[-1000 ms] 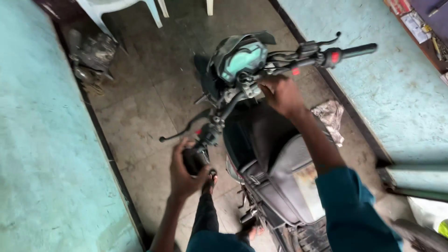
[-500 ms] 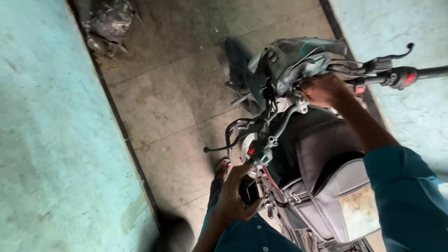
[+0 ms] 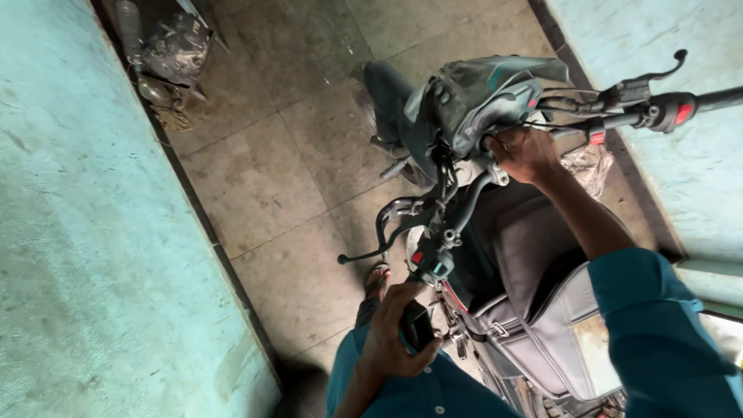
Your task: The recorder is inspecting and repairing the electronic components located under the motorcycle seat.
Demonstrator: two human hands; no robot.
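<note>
Between two pale green walls [image 3: 85, 255], on worn floor tiles [image 3: 271, 186], stands a motorcycle [image 3: 495, 263] that I hold by its handlebar. At six o'clock my left hand [image 3: 398, 333] wraps shut around the left grip [image 3: 418, 325], the clutch lever [image 3: 371, 240] free just above it. At two o'clock my right hand [image 3: 526, 151] presses closed on the bar beside the instrument cluster [image 3: 484, 93]; the right grip [image 3: 716, 99] juts bare at three o'clock. Scrap parts [image 3: 166, 58] lie at eleven o'clock against the wall.
</note>
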